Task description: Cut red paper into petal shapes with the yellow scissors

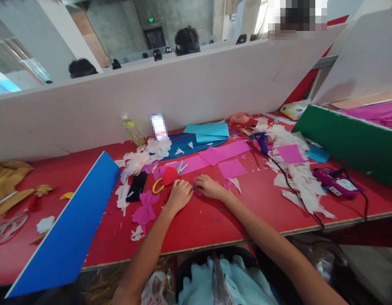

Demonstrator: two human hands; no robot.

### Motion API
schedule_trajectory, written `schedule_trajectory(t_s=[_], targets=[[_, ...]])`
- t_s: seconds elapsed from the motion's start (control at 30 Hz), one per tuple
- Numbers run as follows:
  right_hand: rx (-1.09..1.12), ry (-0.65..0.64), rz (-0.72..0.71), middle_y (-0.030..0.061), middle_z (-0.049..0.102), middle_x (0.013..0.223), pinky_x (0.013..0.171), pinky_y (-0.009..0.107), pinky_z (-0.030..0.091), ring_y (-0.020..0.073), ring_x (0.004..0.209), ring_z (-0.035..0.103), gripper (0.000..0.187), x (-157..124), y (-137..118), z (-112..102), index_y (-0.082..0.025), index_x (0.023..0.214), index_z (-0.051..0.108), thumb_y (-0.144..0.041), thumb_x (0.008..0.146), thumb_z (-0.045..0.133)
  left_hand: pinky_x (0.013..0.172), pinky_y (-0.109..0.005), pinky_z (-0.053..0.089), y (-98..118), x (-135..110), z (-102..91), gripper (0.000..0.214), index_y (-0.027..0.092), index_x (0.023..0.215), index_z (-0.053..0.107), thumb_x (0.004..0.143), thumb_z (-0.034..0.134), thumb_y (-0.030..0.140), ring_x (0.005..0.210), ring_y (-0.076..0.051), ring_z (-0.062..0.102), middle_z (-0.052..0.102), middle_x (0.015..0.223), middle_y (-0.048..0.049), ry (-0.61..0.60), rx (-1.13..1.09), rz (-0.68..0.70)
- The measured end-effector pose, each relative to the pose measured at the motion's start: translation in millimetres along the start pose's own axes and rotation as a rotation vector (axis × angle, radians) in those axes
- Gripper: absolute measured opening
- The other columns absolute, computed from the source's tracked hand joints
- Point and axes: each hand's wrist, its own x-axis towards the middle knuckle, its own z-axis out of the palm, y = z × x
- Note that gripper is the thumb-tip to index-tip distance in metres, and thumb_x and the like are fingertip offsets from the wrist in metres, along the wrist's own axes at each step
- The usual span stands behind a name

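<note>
Close together over the red table, my left hand [181,193] and my right hand [209,187] have their fingers curled on a small pink paper piece [195,183], which they mostly hide. Just beyond my left hand lie scissors with a yellow handle [157,186] and a red, rounded piece [169,175]. A pink paper flower shape [145,208] rests to the left of my left forearm. Past my hands, a pink paper strip [193,164] and a pink paper square [232,168] lie flat.
White paper petals [140,161], a black phone [137,187] and a bottle [134,131] are at left, beside a blue divider [84,216]. On the right are a blue glue gun [260,142] with a cord, white scraps [299,182], a purple device [335,183] and a green divider [351,142].
</note>
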Motion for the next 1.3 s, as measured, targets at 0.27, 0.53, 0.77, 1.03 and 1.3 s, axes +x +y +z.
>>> schedule_trajectory(t_s=[0.27,0.53,0.77,1.03,1.3], targets=[[0.0,-0.021,0.003,0.0055,0.057,0.079,0.076,0.028,0.035,0.0154,0.077,0.047,0.009,2,0,1,-0.014,0.078,0.06,-0.012,0.08,0.052,0.081,-0.036,0.031,1,1,3.0,0.01,0.019,0.08,0.057,0.083,0.049,0.025,0.084,-0.018,0.047,0.059,0.08,-0.002,0.027,-0.062,-0.046],[-0.007,-0.033,0.026,0.0053,0.058,0.081,0.076,0.028,0.035,0.0161,0.079,0.048,0.009,1,-3,-4,-0.014,0.079,0.061,-0.011,0.079,0.053,0.08,-0.036,0.03,0,2,3.9,0.009,0.019,0.08,0.057,0.083,0.05,0.024,0.084,-0.018,0.047,0.059,0.08,-0.0026,0.02,-0.083,-0.057],[-0.026,-0.039,0.044,0.0058,0.059,0.082,0.077,0.029,0.035,0.017,0.081,0.049,0.007,-3,-2,-9,-0.014,0.081,0.06,-0.017,0.081,0.053,0.08,-0.036,0.03,-1,3,4.2,0.013,0.019,0.081,0.057,0.086,0.045,0.025,0.083,-0.017,0.047,0.059,0.082,-0.0025,0.002,-0.086,-0.043],[-0.1,-0.08,0.072,0.0067,0.057,0.082,0.075,0.029,0.035,0.017,0.079,0.048,0.009,-7,0,-16,-0.014,0.082,0.058,-0.013,0.082,0.049,0.08,-0.035,0.029,-1,4,4.1,0.014,0.019,0.08,0.057,0.086,0.046,0.025,0.084,-0.017,0.047,0.059,0.08,-0.0024,-0.005,-0.094,-0.048],[-0.15,-0.086,0.098,0.0065,0.055,0.083,0.079,0.031,0.033,0.018,0.083,0.046,0.009,-10,7,-14,-0.014,0.083,0.057,-0.014,0.082,0.049,0.08,-0.035,0.029,-1,3,5.6,0.015,0.019,0.081,0.057,0.087,0.045,0.026,0.084,-0.017,0.046,0.059,0.081,-0.0023,0.0,-0.088,-0.052]])
